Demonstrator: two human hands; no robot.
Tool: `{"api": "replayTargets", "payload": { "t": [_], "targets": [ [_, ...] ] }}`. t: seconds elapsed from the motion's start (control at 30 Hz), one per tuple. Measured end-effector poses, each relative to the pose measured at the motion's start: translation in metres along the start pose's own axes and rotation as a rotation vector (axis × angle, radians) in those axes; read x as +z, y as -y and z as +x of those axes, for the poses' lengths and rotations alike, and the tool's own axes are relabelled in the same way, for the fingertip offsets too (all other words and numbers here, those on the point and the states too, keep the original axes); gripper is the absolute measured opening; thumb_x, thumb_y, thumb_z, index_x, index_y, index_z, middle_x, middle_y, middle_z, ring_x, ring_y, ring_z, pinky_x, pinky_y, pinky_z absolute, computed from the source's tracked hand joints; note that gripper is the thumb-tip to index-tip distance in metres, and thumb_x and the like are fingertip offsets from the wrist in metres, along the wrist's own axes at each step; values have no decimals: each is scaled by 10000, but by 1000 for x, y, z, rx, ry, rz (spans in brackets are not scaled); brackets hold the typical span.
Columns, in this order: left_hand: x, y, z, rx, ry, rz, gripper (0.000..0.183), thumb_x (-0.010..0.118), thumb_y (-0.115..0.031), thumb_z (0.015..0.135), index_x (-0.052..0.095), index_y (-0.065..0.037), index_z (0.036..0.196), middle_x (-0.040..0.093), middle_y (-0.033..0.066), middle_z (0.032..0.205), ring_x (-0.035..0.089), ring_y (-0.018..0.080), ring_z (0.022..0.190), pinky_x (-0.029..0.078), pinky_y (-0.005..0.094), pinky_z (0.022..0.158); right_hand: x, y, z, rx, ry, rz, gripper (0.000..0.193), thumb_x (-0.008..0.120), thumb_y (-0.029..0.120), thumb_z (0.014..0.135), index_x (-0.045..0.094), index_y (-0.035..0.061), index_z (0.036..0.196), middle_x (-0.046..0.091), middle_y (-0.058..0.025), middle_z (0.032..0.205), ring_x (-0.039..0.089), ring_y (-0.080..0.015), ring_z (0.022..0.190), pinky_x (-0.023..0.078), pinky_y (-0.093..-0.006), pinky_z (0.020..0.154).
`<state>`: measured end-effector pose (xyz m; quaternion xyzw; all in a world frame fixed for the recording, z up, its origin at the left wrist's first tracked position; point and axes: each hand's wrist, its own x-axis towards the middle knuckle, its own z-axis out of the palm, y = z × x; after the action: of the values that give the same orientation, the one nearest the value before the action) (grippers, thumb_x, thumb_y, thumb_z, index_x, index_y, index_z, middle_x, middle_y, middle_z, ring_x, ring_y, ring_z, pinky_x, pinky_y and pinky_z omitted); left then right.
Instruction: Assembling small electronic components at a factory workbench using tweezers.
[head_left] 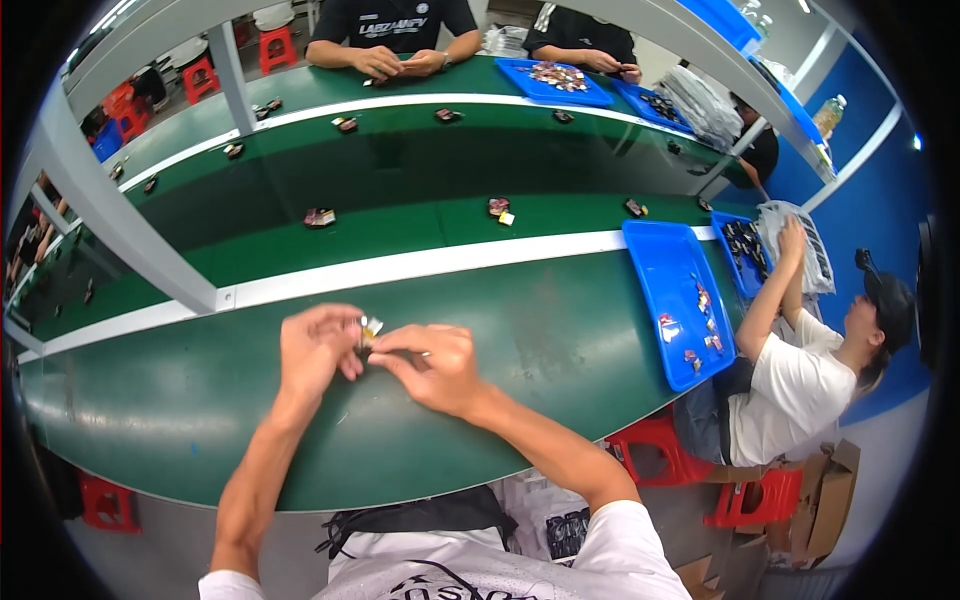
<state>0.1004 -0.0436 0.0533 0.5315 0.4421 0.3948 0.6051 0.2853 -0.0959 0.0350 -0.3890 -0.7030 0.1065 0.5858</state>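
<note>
Over the green tabletop (470,320) I hold a small dark piece with a white-and-yellow part (372,327) between my two hands. My left hand (315,345) grips it from the left, thumb and fingers closed around it. The pinched thumb and forefinger of my right hand (435,365) meet it from the right. My fingers cover much of the piece, so its exact kind cannot be made out. To the right of my hands lies a blue tray (655,310) with several small, colourful packets (706,300) along its right part.
Beyond a white rail (420,265), a green belt (400,225) carries spaced dark packets (319,217). A grey post (140,210) rises at the left. To the right, a person in white (805,385) reaches over another blue tray (738,245). More people sit across the belt.
</note>
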Motion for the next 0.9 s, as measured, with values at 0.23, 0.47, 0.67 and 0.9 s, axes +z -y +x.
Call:
{"api": "replayTargets", "payload": {
  "t": [0.23, 0.47, 0.67, 0.9],
  "targets": [
    [-68, -10, 131, 262, -437, 331, 231, 641, -68, 953, 679, 58, 1142, 737, 103, 912, 691, 142, 618, 572, 266, 580, -16, -4, -2, 84, -123, -99, 193, 864, 45, 748, 764, 71, 911, 715, -19, 723, 410, -71, 417, 325, -259, 419],
    [-98, 3, 172, 230, -904, 1230, 270, 731, -159, 841, 731, 21, 1042, 644, 235, 1134, 708, 420, 871, 579, 500, 762, -14, -10, -6, 20, -47, -127, 196, 867, 35, 725, 754, 78, 880, 680, -14, 676, 406, -89, 409, 327, -259, 425],
    [-96, -15, 192, 260, -371, 1011, 190, 727, -187, 847, 766, -28, 942, 751, 115, 936, 723, 275, 741, 598, 384, 640, -10, -9, -7, 10, -7, -123, 188, 869, 39, 725, 747, 69, 865, 682, -17, 682, 408, -90, 410, 338, -259, 429],
    [-107, 13, 227, 43, -351, 825, 175, 738, -168, 822, 736, -8, 893, 728, 82, 760, 654, 145, 564, 521, 293, 472, -9, -3, -2, 32, 27, -145, 177, 860, 26, 732, 743, 54, 861, 650, -20, 641, 387, -77, 419, 312, -251, 434]
  ]
}}
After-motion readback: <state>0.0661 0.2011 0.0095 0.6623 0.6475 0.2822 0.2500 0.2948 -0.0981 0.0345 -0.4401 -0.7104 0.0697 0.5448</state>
